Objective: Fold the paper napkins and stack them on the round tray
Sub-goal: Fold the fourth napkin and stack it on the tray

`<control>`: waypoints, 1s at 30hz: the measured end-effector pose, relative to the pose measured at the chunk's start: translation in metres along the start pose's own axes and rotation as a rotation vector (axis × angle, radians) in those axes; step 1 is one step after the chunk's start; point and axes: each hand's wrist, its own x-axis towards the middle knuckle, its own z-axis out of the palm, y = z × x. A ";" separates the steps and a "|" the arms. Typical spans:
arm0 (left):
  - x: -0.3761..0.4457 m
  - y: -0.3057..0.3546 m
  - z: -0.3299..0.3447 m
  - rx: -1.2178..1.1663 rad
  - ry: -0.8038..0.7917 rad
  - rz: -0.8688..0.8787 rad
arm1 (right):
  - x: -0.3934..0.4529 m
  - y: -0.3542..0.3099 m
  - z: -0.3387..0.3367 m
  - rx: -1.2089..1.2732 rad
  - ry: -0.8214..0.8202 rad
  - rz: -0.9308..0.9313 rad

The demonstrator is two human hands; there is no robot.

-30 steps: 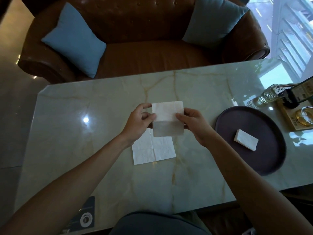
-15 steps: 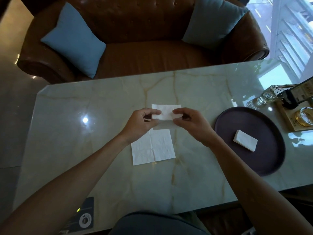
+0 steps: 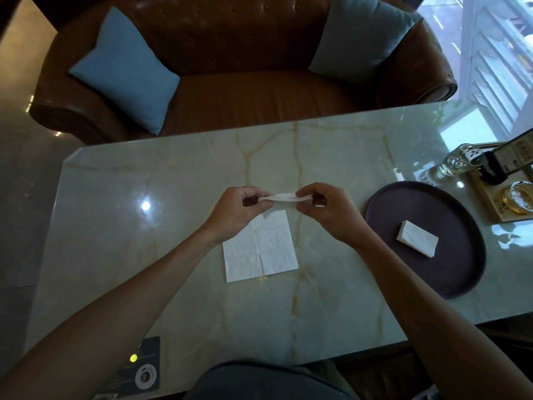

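A white paper napkin (image 3: 284, 197), folded into a narrow strip, is held above the marble table between both hands. My left hand (image 3: 235, 210) pinches its left end and my right hand (image 3: 326, 212) pinches its right end. Below them an unfolded white napkin (image 3: 259, 248) lies flat on the table, its top corner hidden by my left hand. The dark round tray (image 3: 450, 272) sits to the right, with one folded napkin (image 3: 416, 238) on it.
At the far right stand a glass bottle (image 3: 450, 166), a dark card holder (image 3: 501, 166) and a wooden tray (image 3: 490, 203) with a brass dish. A dark card with a lit dot (image 3: 138, 368) lies at the near left edge. A brown sofa with blue cushions (image 3: 127, 70) faces the table.
The napkin in my hands went from an upright open rectangle to a flat narrow strip as my fingers folded it down. Both hands sank slightly toward the table.
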 end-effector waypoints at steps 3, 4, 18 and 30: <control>0.002 0.001 -0.003 0.065 -0.025 0.016 | 0.003 0.004 -0.002 -0.069 0.031 -0.033; 0.003 0.001 -0.004 0.089 -0.035 0.007 | 0.004 0.005 -0.004 -0.064 0.027 -0.029; 0.010 0.020 0.020 -0.061 -0.296 -0.064 | 0.008 0.002 -0.022 -0.065 -0.206 0.026; 0.021 0.025 0.036 -0.013 -0.330 -0.122 | -0.001 0.024 -0.054 -0.087 -0.230 0.047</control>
